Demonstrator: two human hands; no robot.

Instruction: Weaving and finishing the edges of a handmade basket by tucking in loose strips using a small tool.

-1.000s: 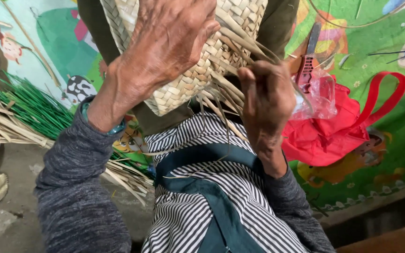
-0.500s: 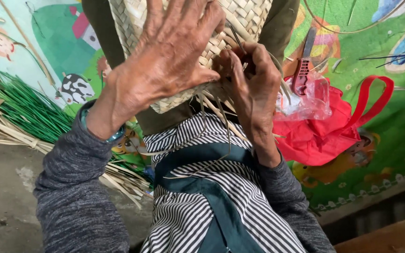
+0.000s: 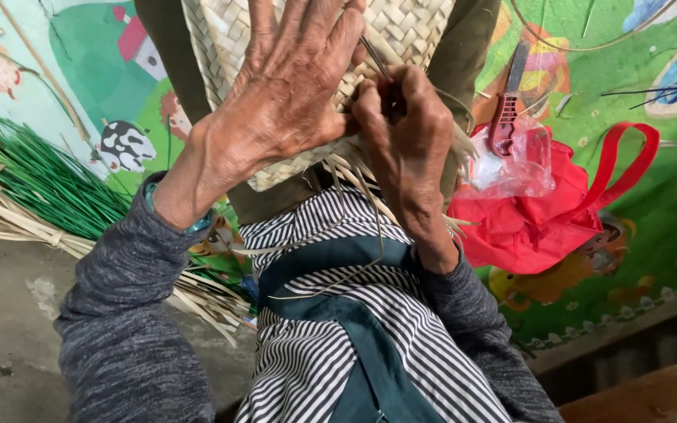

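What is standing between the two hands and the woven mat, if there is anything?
Nothing visible. The left hand lies flat, fingers spread, directly on the woven mat. The right hand is closed at the mat's lower edge, pinching among the loose strips there. No other thing comes between either hand and the weave.

Woven mat (image 3: 401,31) on my lap, both hands on it

My left hand (image 3: 291,102) lies flat on it, my right hand (image 3: 405,129) beside; bag (image 3: 542,227) to my right, strips (image 3: 33,196) left, perhaps bundled.
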